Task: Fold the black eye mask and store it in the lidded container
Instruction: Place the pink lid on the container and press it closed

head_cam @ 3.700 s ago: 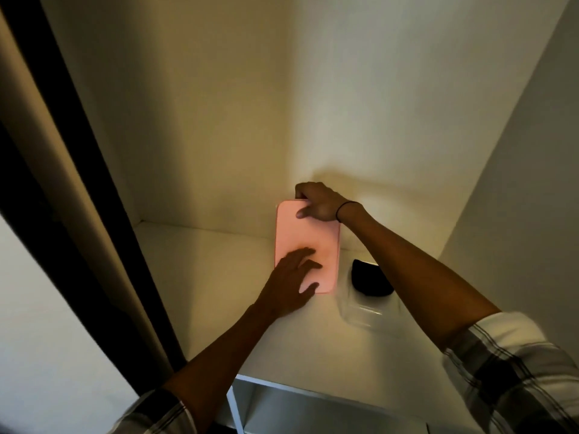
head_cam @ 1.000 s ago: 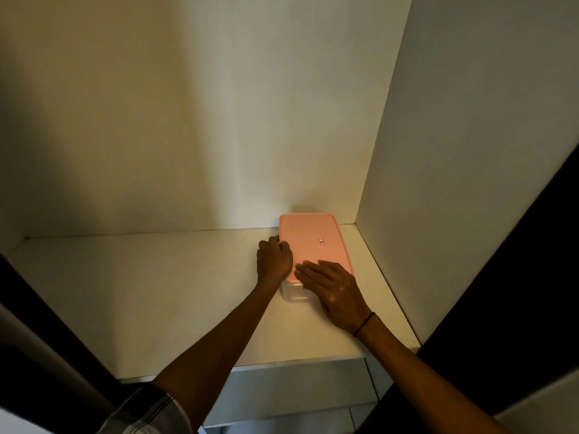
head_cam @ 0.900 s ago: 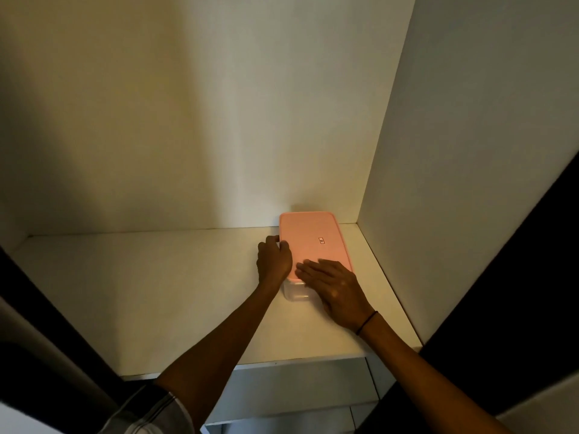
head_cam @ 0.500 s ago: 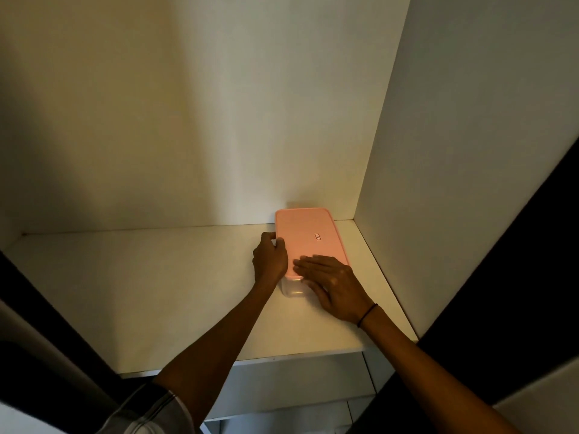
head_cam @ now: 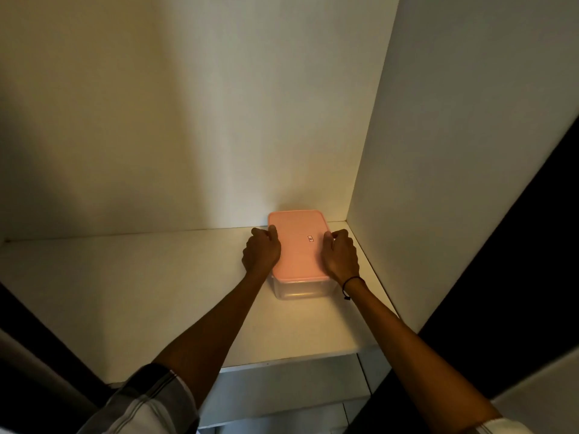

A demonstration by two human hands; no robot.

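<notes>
Head view: pink lid [head_cam: 297,244] at frame centre was clamped by left hand [head_cam: 261,253] and right hand [head_cam: 340,255], fingers curled over edges. Uneven pressing could leave one corner unsealed on clear container [head_cam: 300,289].

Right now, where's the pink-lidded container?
The container sits in the shelf's back right corner, held between the left hand and right hand.

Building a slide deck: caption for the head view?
Both hands, left hand and right hand, grip the pink lid on a clear container.
</notes>
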